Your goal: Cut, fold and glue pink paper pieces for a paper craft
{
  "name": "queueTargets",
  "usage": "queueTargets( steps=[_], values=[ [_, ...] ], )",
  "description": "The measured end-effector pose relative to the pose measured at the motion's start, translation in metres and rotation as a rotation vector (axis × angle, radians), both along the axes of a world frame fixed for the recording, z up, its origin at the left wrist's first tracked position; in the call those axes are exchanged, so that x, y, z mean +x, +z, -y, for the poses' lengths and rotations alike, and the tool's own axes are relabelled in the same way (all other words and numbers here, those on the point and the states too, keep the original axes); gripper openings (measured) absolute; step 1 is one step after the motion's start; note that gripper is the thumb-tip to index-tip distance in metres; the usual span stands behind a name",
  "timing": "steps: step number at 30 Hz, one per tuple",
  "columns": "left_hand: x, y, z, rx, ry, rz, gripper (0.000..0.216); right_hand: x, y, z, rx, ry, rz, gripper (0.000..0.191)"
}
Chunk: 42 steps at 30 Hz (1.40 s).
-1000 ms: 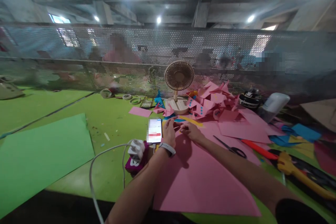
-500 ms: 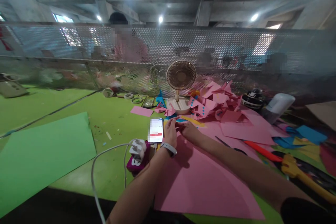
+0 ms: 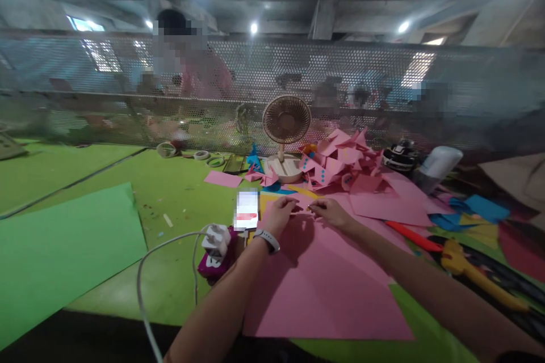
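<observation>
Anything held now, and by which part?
Apparently a thin pink paper piece, one end by the left hand, the other by the right hand; exact grip too small to tell.

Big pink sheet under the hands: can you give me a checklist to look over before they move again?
1. Big pink sheet lies flat where it shows: ok.
2. Left hand has a firm grip on the thin pink strip: cannot tell, its fingertips are right by the left end.
3. Right hand has a firm grip too: cannot tell, its fingers are by the other end.
4. Phone is not under a hand: ok, it lies beside the left one.
5. White cable is off the sheet: ok.
6. Pink paper pile is neat: not ok, it is loosely heaped.
</observation>
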State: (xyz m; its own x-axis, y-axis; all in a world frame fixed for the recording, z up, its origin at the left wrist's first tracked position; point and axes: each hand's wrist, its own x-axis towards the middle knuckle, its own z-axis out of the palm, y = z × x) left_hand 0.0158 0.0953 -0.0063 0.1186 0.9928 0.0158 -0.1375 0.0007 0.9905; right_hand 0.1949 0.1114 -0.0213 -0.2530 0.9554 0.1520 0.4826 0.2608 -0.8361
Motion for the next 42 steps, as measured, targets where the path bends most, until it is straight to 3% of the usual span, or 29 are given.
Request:
queueTargets(
  steps=[4,7,20,29,38,42],
  values=[
    [0.013,-0.004,0.011,0.042,-0.199,-0.142,0.013,0.007,0.0,0.016,-0.051,-0.038,-0.084,0.03],
    [0.018,-0.006,0.017,0.112,-0.241,-0.239,0.014,0.006,0.002,0.026,-0.064,-0.052,-0.128,0.026],
    [0.022,-0.003,0.027,0.434,-0.058,-0.481,0.014,0.007,0.003,0.047,-0.267,-0.121,-0.345,0.026],
    [0.023,-0.01,0.022,0.342,-0.142,-0.375,0.016,0.021,0.014,0.054,-0.301,-0.136,-0.321,0.022],
    [0.019,-0.008,0.016,0.267,-0.106,-0.324,0.021,0.065,0.014,0.066,-0.272,-0.229,-0.188,0.028],
    [0.017,0.0,0.016,0.222,-0.082,-0.315,0.027,0.094,0.017,0.087,-0.089,-0.292,-0.002,0.031]
  ],
)
